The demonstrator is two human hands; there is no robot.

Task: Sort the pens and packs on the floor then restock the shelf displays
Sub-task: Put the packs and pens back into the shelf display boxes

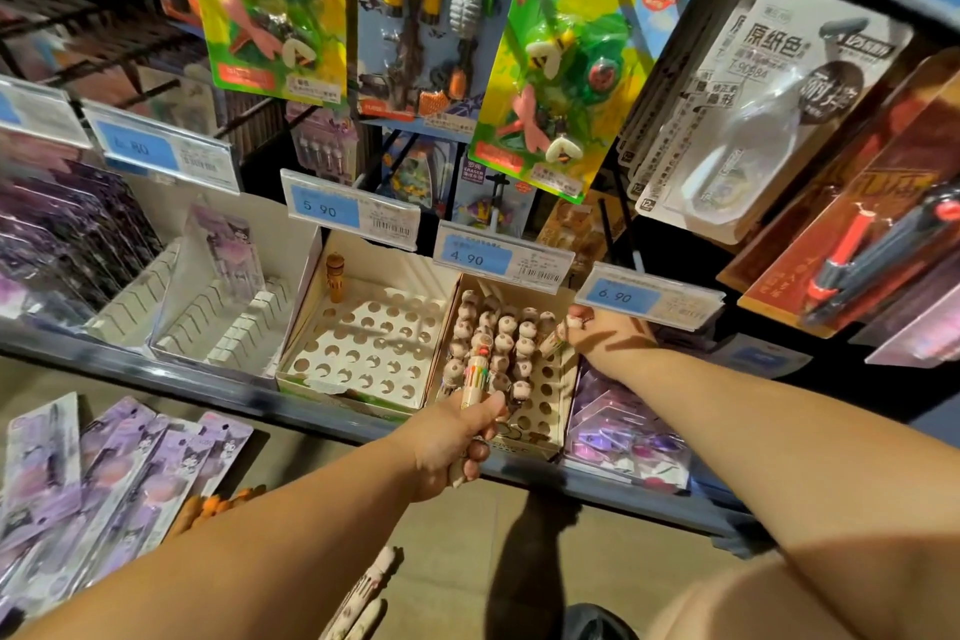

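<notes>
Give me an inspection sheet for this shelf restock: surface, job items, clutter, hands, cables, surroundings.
Surface: shelf above a tan floor.
Job's things: holed pen box partly filled; neighbouring holed box holds one brown pen; purple packs and loose pens lie on the floor.
Clutter: orange items on the floor, too blurred to name.
Hands: left hand grips a pen bundle; right hand pinches one pen at the pen box.
Cables: nothing seen.
Surroundings: hanging eraser packs and price tags above.
</notes>
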